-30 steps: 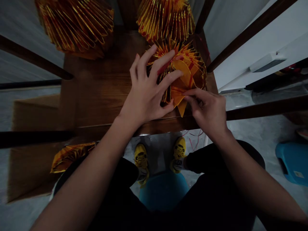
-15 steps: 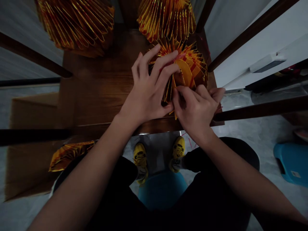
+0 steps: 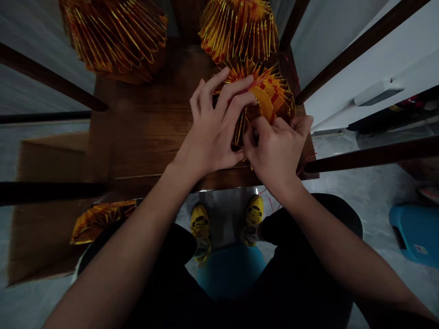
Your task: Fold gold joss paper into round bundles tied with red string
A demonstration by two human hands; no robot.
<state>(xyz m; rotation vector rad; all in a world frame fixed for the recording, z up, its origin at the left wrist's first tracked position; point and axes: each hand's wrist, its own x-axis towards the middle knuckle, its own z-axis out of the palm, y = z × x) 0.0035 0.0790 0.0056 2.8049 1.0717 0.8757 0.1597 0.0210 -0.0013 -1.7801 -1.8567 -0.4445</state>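
Observation:
A round ornament of folded gold, orange and red paper, with pleats fanned in a ring, lies near the right end of the wooden surface. Over its left side arches my left hand, fingers spread across the pleats and thumb at the near edge, holding it. My right hand is closed in a pinch at the ornament's near edge, its little finger sticking out to the right. Exactly what the fingertips pinch is partly hidden, but paper shows right at them.
Two larger pleated paper ornaments stand behind, one at left and one at right. Dark wooden bars rise around the surface. A cardboard box, another folded paper piece and a blue stool are lower down.
My right hand has shifted slightly left and up along the ornament's near edge, still pinching. My left hand keeps its hold, and the whole view has moved a little.

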